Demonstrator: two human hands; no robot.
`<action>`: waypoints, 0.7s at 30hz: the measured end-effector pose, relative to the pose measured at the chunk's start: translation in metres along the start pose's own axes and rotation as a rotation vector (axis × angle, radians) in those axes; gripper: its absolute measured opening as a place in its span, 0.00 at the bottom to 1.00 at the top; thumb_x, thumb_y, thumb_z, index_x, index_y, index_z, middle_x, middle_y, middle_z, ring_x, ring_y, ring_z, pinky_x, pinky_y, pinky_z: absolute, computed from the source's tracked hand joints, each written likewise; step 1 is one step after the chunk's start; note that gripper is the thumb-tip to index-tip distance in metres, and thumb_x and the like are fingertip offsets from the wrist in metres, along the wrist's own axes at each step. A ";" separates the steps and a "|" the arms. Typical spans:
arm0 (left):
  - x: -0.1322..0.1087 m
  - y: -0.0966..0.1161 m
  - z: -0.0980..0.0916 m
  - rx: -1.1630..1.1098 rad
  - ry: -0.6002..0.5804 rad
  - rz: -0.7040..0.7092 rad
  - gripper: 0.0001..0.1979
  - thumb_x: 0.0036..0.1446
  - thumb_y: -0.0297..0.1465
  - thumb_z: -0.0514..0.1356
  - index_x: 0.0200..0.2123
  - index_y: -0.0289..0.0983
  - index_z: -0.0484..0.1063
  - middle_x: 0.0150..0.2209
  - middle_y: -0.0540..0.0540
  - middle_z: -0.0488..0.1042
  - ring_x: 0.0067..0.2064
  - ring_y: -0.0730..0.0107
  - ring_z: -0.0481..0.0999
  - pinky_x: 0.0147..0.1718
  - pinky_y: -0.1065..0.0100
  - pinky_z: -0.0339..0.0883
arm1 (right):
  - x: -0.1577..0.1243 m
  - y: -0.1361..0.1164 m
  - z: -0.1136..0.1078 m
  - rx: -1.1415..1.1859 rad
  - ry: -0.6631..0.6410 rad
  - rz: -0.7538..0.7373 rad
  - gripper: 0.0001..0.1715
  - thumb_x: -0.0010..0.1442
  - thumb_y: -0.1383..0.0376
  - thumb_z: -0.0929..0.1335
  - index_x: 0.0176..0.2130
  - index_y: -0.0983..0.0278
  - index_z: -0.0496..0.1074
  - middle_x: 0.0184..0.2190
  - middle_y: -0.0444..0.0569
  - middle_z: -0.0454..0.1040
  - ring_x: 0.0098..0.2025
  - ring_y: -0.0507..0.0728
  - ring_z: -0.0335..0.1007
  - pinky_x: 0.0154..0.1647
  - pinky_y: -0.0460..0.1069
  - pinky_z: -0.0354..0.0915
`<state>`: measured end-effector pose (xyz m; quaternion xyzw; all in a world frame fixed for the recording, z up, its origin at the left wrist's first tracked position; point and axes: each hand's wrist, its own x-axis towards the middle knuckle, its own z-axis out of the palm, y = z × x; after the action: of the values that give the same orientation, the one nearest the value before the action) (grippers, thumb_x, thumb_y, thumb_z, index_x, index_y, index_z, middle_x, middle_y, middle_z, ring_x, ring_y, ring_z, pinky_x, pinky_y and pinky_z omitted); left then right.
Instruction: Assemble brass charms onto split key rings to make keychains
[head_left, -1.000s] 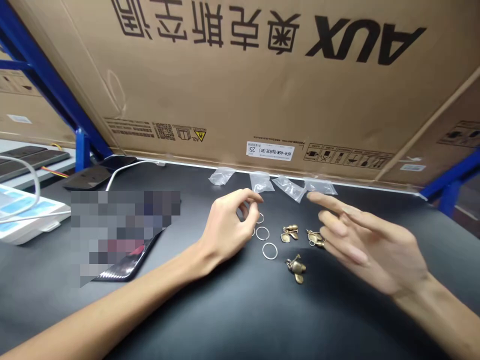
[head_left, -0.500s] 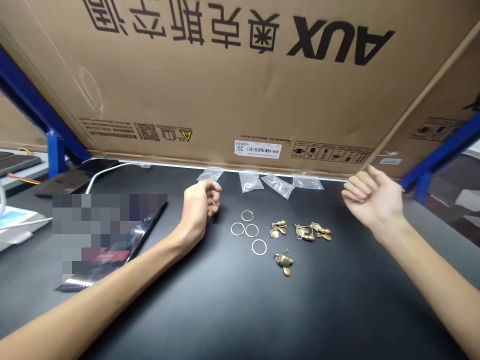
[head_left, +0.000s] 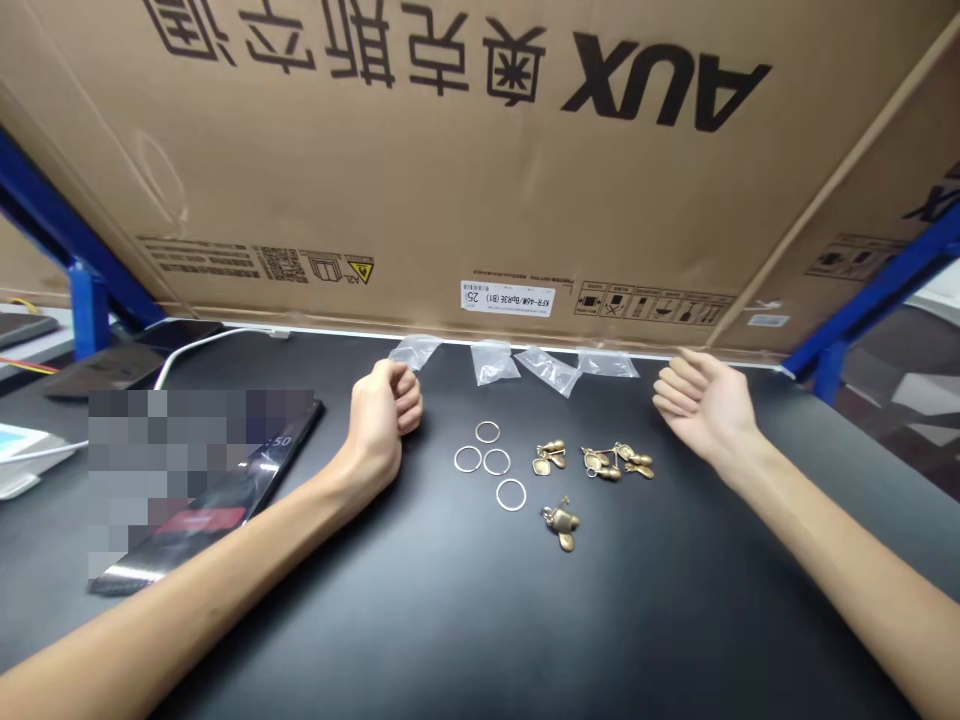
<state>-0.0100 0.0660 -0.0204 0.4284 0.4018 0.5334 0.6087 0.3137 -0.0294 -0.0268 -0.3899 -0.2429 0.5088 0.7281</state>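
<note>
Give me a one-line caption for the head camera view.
Left hand curled and right hand open flank metal rings and brass charms on a black bench.

Cardboard carton (head_left: pixel 450 190) fills the upper frame, print upside down. "AUX" logo (head_left: pixel 666 82) top right, Chinese "奥克斯空调" (head_left: pixel 345 50) top left. White label (head_left: pixel 508 298) near the carton's lower edge, centre: "KFR-46W/BpR3E (B1)" and "25". Yellow warning triangle (head_left: pixel 360 270) left of it, no readable wording. Black device screen (head_left: pixel 281 441) at left shows ":50", rest blurred.
</note>
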 end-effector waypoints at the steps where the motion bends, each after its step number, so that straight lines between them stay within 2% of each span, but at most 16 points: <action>1: 0.000 0.000 0.000 -0.002 -0.002 -0.003 0.15 0.52 0.29 0.52 0.18 0.39 0.47 0.16 0.58 0.44 0.14 0.83 0.45 0.12 0.76 0.39 | 0.000 0.001 0.000 -0.004 0.006 0.002 0.29 0.59 0.67 0.67 0.20 0.60 0.42 0.12 0.36 0.45 0.13 0.47 0.36 0.11 0.45 0.44; 21: -0.001 0.001 0.001 0.012 -0.007 -0.013 0.16 0.51 0.28 0.52 0.18 0.39 0.46 0.17 0.58 0.43 0.14 0.83 0.43 0.12 0.76 0.38 | -0.002 0.005 0.006 -0.069 0.028 0.034 0.29 0.58 0.67 0.67 0.19 0.60 0.43 0.12 0.35 0.43 0.13 0.47 0.35 0.10 0.45 0.43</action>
<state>-0.0095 0.0649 -0.0196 0.4313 0.4055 0.5256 0.6110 0.3057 -0.0286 -0.0277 -0.4261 -0.2435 0.5070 0.7086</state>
